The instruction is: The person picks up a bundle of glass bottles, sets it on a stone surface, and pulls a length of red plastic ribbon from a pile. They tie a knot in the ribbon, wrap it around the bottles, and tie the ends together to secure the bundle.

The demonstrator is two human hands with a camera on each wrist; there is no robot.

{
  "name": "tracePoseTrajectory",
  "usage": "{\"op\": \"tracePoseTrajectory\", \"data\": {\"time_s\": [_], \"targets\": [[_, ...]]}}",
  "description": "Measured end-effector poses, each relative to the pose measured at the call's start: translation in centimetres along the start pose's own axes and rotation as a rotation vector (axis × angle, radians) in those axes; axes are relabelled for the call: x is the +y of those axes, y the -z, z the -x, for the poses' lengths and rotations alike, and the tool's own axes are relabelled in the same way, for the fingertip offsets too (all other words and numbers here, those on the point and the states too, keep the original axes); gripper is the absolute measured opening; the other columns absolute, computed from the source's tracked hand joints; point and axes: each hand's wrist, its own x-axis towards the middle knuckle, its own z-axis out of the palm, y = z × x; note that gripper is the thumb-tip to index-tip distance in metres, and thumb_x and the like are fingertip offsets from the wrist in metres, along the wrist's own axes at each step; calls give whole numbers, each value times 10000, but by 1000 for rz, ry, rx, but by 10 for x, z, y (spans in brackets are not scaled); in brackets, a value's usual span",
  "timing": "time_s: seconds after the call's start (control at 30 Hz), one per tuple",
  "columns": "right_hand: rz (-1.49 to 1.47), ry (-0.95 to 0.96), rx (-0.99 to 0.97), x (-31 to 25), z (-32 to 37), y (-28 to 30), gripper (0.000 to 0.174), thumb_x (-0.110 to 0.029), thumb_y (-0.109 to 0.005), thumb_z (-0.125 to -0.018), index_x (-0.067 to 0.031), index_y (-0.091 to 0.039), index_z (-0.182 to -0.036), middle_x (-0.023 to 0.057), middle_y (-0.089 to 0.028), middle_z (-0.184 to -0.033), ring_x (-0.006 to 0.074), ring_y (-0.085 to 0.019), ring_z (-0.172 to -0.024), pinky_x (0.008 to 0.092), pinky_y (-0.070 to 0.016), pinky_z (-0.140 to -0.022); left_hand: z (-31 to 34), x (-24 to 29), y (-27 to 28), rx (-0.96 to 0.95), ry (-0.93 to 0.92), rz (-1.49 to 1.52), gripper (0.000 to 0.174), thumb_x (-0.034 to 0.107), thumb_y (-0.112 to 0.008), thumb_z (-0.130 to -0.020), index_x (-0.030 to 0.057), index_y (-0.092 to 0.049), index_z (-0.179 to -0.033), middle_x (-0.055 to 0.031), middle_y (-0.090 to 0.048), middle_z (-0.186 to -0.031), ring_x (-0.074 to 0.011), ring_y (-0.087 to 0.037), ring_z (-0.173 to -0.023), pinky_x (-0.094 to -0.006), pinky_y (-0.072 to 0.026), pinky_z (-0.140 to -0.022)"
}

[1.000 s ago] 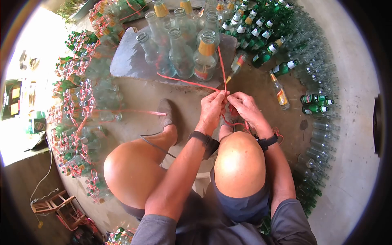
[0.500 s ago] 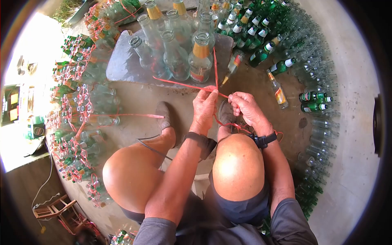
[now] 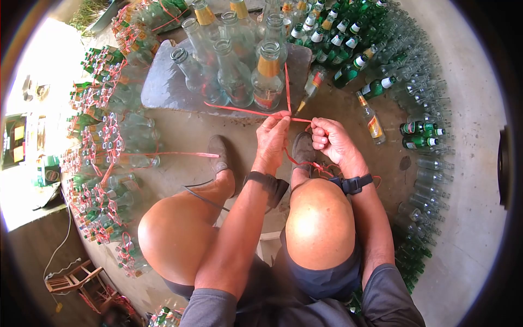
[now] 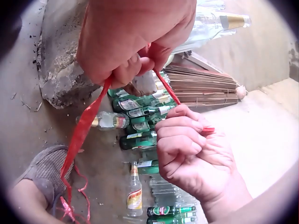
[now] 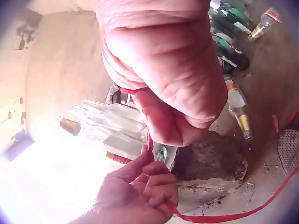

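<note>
A red plastic string (image 3: 300, 120) runs taut between the two hands, just in front of the stone slab. My left hand (image 3: 271, 144) pinches it between thumb and curled fingers, and a flat length of string (image 4: 83, 130) hangs below that hand in the left wrist view. The right hand (image 3: 335, 144) is curled round the string's other part, with a short red end poking from the fist in the left wrist view. On the slab (image 3: 163, 82) stands a group of clear glass bottles (image 3: 234, 82). Two strands of the string reach back from the left hand, along the slab's front and beside the bottles.
Green bottles (image 3: 338, 49) crowd the back right, and a labelled clear bottle (image 3: 371, 122) lies on the floor. String-tied bundles of bottles (image 3: 111, 136) line the left. A shoe (image 3: 219, 155) rests on the floor near a loose red strand. A small wooden chair (image 3: 76, 275) is at lower left.
The hands were together at the string; the right hand has drawn away to the right, stretching the string between them. The left hand keeps its pinch near the slab.
</note>
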Motion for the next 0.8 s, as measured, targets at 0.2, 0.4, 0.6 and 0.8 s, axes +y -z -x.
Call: {"op": "tracePoseTrajectory", "data": {"time_s": [0.2,0.4,0.6,0.8], "targets": [[-69,2,-75,-13,-10,-18,178,-184,-640,-981,-30,-580,-915,-59,-466,-654,45,-388,-521,227,-341,-485,0,3,2,19,-48,-134,126,173,-718,-912,81,-714,-999,69,-543,-743,-16,-417,-578,-195,-306,-474],[-1,16,-116,-26,-28,-40,174,-198,-642,-981,-35,-596,-942,-61,-470,-665,41,-385,-533,221,-332,-500,2,11,-3,39,-52,-239,194,228,-750,-888,60,-718,-978,56,-548,-740,-26,-408,-554,-203,-314,-477],[54,41,-48,-28,-35,-56,220,-257,-632,-988,-40,-640,-950,-29,-531,-693,84,-435,-555,226,-368,-515,3,11,-7,66,-40,-187,191,235,-755,-888,64,-708,-959,57,-535,-732,-21,-387,-534,-204,-303,-465],[204,99,147,-13,-43,-50,262,-322,-659,-959,-61,-675,-967,-29,-597,-758,87,-504,-623,235,-403,-543,2,14,-12,77,77,-21,178,247,-742,-884,80,-703,-928,45,-564,-735,-33,-415,-545,-215,-287,-452]]}}
